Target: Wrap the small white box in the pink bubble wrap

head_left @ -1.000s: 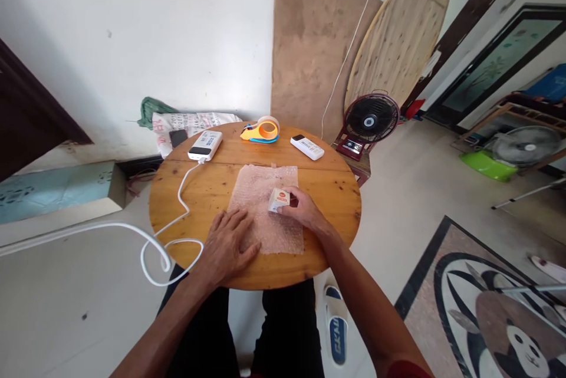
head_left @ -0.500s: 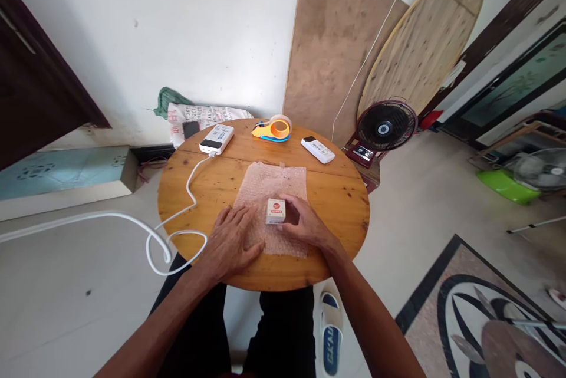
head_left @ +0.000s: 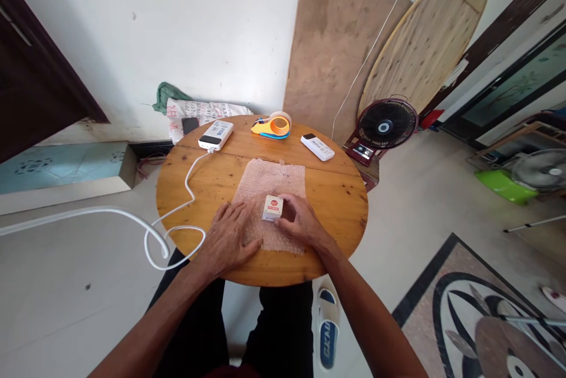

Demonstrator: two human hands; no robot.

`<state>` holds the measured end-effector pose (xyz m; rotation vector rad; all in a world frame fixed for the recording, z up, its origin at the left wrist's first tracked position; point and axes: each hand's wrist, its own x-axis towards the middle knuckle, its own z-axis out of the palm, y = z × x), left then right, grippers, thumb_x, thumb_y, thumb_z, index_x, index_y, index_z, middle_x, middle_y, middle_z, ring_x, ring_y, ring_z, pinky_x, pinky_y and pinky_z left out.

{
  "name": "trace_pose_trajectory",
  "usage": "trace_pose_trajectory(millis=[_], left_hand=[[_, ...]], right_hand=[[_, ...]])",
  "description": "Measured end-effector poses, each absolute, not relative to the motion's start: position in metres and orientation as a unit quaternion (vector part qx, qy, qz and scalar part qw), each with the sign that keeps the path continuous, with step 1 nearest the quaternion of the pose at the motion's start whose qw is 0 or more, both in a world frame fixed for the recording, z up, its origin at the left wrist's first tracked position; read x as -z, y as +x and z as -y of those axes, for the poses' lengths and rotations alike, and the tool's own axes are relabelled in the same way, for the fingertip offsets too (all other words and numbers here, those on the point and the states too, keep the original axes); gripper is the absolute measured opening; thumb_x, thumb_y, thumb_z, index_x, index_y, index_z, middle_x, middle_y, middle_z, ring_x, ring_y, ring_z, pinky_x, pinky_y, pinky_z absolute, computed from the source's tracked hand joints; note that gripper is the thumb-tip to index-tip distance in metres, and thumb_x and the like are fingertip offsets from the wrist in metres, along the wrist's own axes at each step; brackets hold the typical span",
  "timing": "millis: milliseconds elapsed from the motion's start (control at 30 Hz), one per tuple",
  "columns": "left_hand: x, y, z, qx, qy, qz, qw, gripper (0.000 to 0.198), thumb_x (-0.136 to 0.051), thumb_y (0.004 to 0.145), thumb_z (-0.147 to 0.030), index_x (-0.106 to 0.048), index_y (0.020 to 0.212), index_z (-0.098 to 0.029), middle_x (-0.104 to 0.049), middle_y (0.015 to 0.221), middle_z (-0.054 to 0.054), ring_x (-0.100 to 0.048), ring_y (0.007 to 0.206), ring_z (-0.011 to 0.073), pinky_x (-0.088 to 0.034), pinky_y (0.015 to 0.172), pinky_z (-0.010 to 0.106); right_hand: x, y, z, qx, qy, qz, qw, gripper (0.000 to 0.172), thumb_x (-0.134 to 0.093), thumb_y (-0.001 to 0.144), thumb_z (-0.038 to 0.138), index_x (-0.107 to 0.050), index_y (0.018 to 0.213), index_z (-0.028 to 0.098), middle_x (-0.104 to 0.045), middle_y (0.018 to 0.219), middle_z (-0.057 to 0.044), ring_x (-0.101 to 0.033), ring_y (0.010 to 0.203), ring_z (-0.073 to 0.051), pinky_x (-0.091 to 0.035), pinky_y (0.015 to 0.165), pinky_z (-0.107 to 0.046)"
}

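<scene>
Round and wooden, the table (head_left: 338, 201) takes centre stage, its knotty yellow-brown top standing close to a white wall (head_left: 212, 30) marked with small stains. Off to the right, a big round wooden board (head_left: 428, 42) leans up at a slant, and just below it sits a dark red fan (head_left: 386, 126). Pale floor (head_left: 411, 195) all around, with a patterned inlay (head_left: 464, 301) at the lower right! Along the table's far side we have one white device (head_left: 216, 135) with a white cable (head_left: 191, 180) plugged in, an orange-and-blue tape dispenser (head_left: 272, 125), then a second white device (head_left: 317, 147). Mid-table, a sheet of bubble wrap (head_left: 259, 177) lies flat, and on it sits the small white box (head_left: 273, 207), red print upward. Left hand (head_left: 227, 236): spread flat, grasping nothing, across the wrap's left edge. Right hand (head_left: 303, 222): thumb and forefinger curved at the box's right side; whether they're gripping it, I can't tell.
</scene>
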<state>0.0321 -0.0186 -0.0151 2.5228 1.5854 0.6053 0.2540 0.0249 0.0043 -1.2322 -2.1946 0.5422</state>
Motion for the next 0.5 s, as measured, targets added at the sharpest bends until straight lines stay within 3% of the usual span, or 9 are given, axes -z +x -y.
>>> trace_pose_trajectory(millis=[500], left_hand=[[0.0171,0.0315,0.0197,-0.216,0.830,-0.512,0.044,0.074,-0.055,0.075,-0.042,-0.033,0.138,-0.012,-0.048,0.136,0.015,-0.039,0.129,0.0295,-0.021,0.112,0.048]], right_hand=[[-0.0003,0.2549,-0.0236,-0.204,-0.446,0.817,0.303,0.060,-0.069,0.071,0.031,-0.047,0.126,0.023,-0.056,0.124,-0.008,-0.051,0.113,-0.024,-0.037,0.099,-0.040]])
